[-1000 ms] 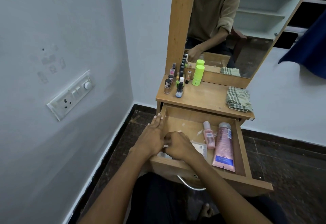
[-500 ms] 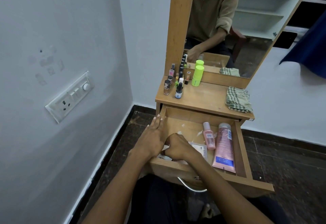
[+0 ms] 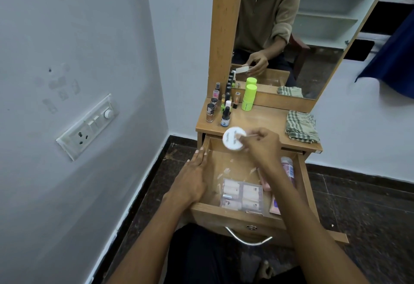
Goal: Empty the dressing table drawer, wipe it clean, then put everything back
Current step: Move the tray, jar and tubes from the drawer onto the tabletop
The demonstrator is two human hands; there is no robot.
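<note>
right hand [image 3: 261, 143] with round white container [image 3: 234, 138] above open drawer [image 3: 237, 217]

Wooden dressing table top [image 3: 257, 120], small bottles [image 3: 220, 109] left, green container [image 3: 248, 98], folded checked cloth [image 3: 301, 128] right

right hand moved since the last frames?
Yes. The right hand has risen from the near-left of the drawer floor toward the tabletop edge, now gripping a round white container. The left hand stays on the drawer's left wall.
</note>
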